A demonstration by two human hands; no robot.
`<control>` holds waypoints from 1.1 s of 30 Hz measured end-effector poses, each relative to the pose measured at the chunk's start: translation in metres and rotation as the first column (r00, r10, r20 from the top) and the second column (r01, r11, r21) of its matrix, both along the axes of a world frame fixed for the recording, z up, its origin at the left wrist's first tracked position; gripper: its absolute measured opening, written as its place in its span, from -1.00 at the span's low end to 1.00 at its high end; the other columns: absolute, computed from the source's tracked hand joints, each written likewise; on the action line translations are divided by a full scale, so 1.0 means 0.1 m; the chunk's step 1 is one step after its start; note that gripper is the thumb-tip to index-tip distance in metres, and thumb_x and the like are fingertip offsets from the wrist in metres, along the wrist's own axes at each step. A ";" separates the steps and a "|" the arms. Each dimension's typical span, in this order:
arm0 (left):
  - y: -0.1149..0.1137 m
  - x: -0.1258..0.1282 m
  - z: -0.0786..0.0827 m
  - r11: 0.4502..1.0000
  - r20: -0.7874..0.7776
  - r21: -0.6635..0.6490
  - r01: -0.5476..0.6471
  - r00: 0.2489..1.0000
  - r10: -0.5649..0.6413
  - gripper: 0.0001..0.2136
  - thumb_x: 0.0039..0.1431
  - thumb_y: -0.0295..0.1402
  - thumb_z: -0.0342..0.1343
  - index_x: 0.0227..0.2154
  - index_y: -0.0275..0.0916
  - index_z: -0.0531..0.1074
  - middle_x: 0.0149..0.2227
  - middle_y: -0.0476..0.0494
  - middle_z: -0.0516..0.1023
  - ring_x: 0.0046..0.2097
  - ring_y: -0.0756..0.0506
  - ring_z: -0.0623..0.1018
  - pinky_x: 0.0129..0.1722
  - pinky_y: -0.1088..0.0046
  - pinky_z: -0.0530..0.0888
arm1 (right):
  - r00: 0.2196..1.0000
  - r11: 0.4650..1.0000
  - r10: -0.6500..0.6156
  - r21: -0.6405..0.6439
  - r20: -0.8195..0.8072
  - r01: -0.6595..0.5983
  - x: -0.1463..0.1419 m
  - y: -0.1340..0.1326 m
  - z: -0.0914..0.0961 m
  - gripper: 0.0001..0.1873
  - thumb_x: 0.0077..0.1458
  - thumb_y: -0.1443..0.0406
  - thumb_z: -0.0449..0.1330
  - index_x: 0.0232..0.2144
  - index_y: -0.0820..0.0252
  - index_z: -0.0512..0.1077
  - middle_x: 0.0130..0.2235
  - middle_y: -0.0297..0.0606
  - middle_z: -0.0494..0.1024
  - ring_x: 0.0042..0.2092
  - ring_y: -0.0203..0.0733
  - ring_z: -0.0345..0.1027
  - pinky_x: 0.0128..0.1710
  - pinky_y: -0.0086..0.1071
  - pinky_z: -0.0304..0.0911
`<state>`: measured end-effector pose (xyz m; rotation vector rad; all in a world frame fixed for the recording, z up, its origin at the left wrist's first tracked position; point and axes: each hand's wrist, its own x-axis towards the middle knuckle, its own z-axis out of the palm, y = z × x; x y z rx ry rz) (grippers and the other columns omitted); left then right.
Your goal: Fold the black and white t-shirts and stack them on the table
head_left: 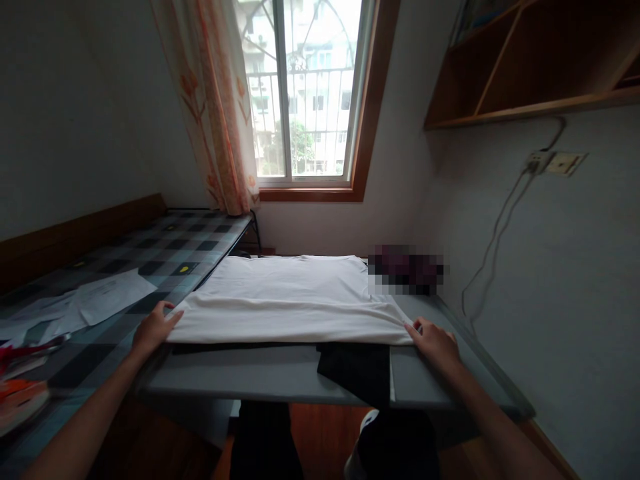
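Observation:
A white cloth (pixel 290 293), perhaps a garment, lies spread over the grey table (pixel 240 373), with a fold running across its near part. My left hand (pixel 157 327) pinches the near left corner of the cloth. At the near right corner, my right hand (pixel 435 340) grips the edge between thumb and fingers. Black fabric (pixel 355 370) sticks out from beneath the white cloth and hangs over the table's front edge. How far it reaches underneath is hidden.
Left of the table is a bed with a checked cover (pixel 200 247), holding papers (pixel 107 300) and an orange item (pixel 23 400). A blurred dark reddish object (pixel 407 267) sits at the table's back right. Cords (pixel 495 233) hang along the right wall below a wooden shelf (pixel 500 110).

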<state>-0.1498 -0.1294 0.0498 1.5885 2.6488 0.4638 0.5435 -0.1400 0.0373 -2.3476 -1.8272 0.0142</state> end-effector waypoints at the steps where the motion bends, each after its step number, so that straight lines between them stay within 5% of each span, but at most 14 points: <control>1: -0.01 0.04 0.03 1.000 -0.063 0.013 0.008 0.998 -0.007 -0.57 0.14 -0.05 -0.02 -0.04 -0.22 0.35 -0.21 -0.29 0.55 -0.18 -0.29 0.55 -0.28 0.30 0.42 | 1.000 0.998 0.002 0.057 0.028 -0.004 -0.03 0.01 0.03 -0.68 0.21 0.09 0.01 -0.26 0.16 0.44 -0.27 -0.11 0.57 -0.16 0.04 0.44 -0.17 -0.18 0.16; 4: 0.04 0.29 0.13 0.982 -0.260 0.135 0.134 0.961 -0.096 -0.55 0.19 -0.10 -0.09 0.04 -0.25 0.34 0.00 -0.38 0.47 0.00 -0.35 0.47 -0.12 0.15 0.40 | 0.988 0.950 0.122 0.277 0.095 -0.144 -0.26 0.10 0.10 -0.67 0.21 0.14 0.03 -0.13 0.18 0.46 -0.09 -0.05 0.52 -0.06 0.03 0.38 -0.12 -0.18 0.20; 7: 0.21 0.77 0.15 0.889 -0.252 0.218 0.402 0.904 -0.347 -0.57 0.22 -0.10 -0.11 0.03 -0.23 0.38 0.07 -0.30 0.45 0.09 -0.29 0.43 0.02 0.15 0.35 | 0.911 0.849 0.397 0.331 0.113 -0.412 -0.66 0.27 0.09 -0.55 0.25 0.09 -0.01 0.04 0.19 0.41 0.13 -0.01 0.40 0.12 0.04 0.26 0.06 -0.15 0.16; 11: 0.42 1.60 -0.01 0.722 -0.139 0.183 0.668 0.744 -0.653 -0.53 0.28 -0.08 -0.17 0.12 -0.18 0.34 0.18 -0.21 0.39 0.22 -0.20 0.33 0.15 0.23 0.27 | 0.755 0.737 0.649 0.169 0.095 -0.655 -1.20 0.45 -0.05 -0.41 0.28 0.02 -0.11 0.22 0.17 0.26 0.31 -0.05 0.15 0.33 0.09 -0.07 0.24 -0.04 -0.07; 15: 0.48 2.11 -0.23 0.602 -0.094 -0.005 0.799 0.599 -0.795 -0.49 0.30 -0.04 -0.20 0.24 -0.06 0.21 0.31 -0.12 0.20 0.33 -0.19 0.14 0.26 0.15 0.08 | 0.720 0.721 0.693 -0.002 0.025 -0.693 -1.32 0.51 -0.16 -0.31 0.27 -0.08 -0.22 0.29 0.11 0.14 0.36 -0.10 0.03 0.37 0.05 -0.17 0.29 0.00 -0.19; 18: 0.52 2.05 -0.30 0.639 -0.085 -0.083 0.765 0.633 -0.769 -0.48 0.30 -0.02 -0.20 0.26 -0.04 0.18 0.33 -0.11 0.12 0.36 -0.20 0.08 0.29 0.12 -0.01 | 0.758 0.759 0.651 -0.033 0.038 -0.650 -1.07 0.53 -0.20 -0.30 0.27 -0.09 -0.23 0.30 0.10 0.11 0.36 -0.10 0.02 0.37 0.02 -0.17 0.30 -0.01 -0.21; 22: 0.60 1.59 -0.32 0.753 -0.116 -0.130 0.645 0.744 -0.657 -0.48 0.31 -0.04 -0.22 0.27 -0.04 0.15 0.35 -0.11 0.08 0.36 -0.19 0.05 0.29 0.11 -0.03 | 0.831 0.833 0.553 -0.026 0.060 -0.553 -0.60 0.53 -0.26 -0.31 0.28 -0.04 -0.22 0.30 0.19 0.11 0.35 -0.04 0.02 0.37 0.02 -0.18 0.29 -0.01 -0.16; 26: 0.67 1.22 -0.33 0.835 -0.146 -0.145 0.530 0.824 -0.548 -0.47 0.32 -0.04 -0.26 0.28 -0.06 0.14 0.35 -0.13 0.07 0.35 -0.24 0.07 0.28 0.06 0.01 | 0.841 0.844 0.533 0.005 0.087 -0.536 -0.36 0.53 -0.30 -0.33 0.28 -0.02 -0.18 0.27 0.22 0.16 0.34 -0.02 0.08 0.36 0.01 -0.13 0.30 0.03 -0.22; 29: 0.76 1.24 -0.34 0.860 -0.148 -0.146 0.490 0.848 -0.508 -0.46 0.33 -0.04 -0.28 0.28 -0.12 0.14 0.35 -0.20 0.09 0.35 -0.28 0.07 0.26 -0.02 0.02 | 0.822 0.824 0.556 0.052 0.121 -0.565 -0.41 0.57 -0.24 -0.39 0.28 0.00 -0.16 0.18 0.23 0.30 0.27 0.00 0.23 0.32 0.04 -0.02 0.31 0.06 -0.31; 33: 1.02 1.62 -0.34 0.839 -0.132 -0.141 0.526 0.830 -0.543 -0.43 0.33 -0.04 -0.29 0.28 -0.22 0.13 0.35 -0.29 0.07 0.35 -0.31 0.04 0.25 -0.07 0.02 | 0.814 0.802 0.569 0.137 0.117 -0.581 -0.62 0.77 -0.10 -0.47 0.29 0.05 -0.13 0.07 0.20 0.40 0.21 -0.02 0.32 0.28 0.02 0.05 0.30 0.02 -0.26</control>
